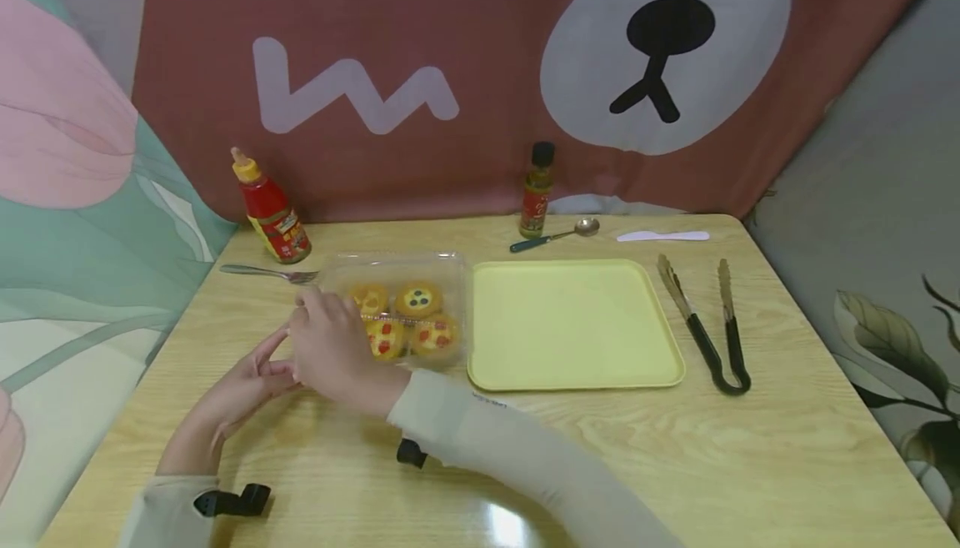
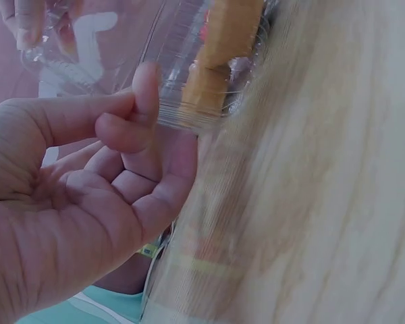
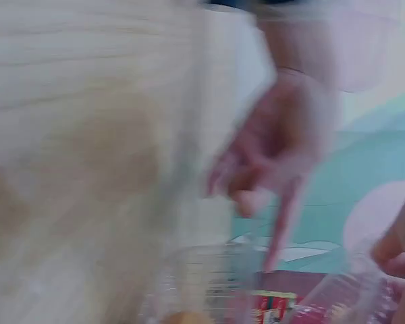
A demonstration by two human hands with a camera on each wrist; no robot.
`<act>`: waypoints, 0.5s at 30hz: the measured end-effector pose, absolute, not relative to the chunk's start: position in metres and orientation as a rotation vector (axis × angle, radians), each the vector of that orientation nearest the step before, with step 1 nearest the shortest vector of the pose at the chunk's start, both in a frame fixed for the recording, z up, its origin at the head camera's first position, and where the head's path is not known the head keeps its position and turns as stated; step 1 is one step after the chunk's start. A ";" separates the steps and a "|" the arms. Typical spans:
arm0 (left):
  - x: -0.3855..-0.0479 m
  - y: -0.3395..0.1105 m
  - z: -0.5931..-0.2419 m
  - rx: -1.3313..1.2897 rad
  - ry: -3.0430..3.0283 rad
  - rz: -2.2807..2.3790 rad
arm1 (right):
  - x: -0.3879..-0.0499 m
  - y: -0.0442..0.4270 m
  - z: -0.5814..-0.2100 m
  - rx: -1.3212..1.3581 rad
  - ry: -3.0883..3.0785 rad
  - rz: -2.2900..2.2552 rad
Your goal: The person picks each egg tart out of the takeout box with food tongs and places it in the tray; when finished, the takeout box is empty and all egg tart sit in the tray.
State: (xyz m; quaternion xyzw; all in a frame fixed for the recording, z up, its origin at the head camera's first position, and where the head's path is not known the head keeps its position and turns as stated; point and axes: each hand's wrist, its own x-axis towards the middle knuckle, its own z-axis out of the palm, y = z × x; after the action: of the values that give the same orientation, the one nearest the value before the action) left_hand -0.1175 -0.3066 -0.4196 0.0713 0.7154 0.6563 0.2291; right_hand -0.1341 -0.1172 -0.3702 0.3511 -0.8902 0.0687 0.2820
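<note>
A clear plastic container [image 1: 450, 263] holds several small round pastries with coloured toppings [image 1: 418, 299]. At its left end, my right hand [image 1: 333, 352] pinches the lid, also seen held up in the left wrist view, where the fingertips grip clear plastic [image 2: 88, 40]. Just beside it is my left hand [image 1: 243, 385], its index finger extended toward the container's edge and the other fingers loosely bent. In the left wrist view these fingers lie against or close to the container's corner; firm contact cannot be made out. The right wrist view is blurred.
Right of the container lies a yellow tray [image 1: 573, 327], then black-handled tongs [image 1: 712, 335]. Behind stand a red sauce bottle [image 1: 276, 218] and a dark-capped bottle [image 1: 536, 198]. A fork [image 1: 262, 272], a spoon [image 1: 555, 235] and a pale knife [image 1: 663, 236] lie on the table.
</note>
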 end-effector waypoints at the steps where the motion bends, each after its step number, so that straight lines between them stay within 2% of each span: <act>1: -0.117 -0.307 -0.420 0.191 1.976 1.805 | -0.135 -0.117 -0.365 0.944 -2.415 0.212; 8: -0.119 -0.308 -0.416 0.216 2.007 1.753 | -0.135 -0.114 -0.369 1.066 -2.449 0.190; 15: -0.126 -0.306 -0.415 0.254 2.025 1.726 | -0.140 -0.110 -0.375 1.036 -2.314 0.243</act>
State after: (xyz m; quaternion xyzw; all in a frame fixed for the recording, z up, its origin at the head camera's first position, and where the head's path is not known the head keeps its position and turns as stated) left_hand -0.1262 -0.3060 -0.4150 0.0925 0.7369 0.6281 0.2323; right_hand -0.1405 -0.1100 -0.3753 0.3889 -0.8687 0.0912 0.2929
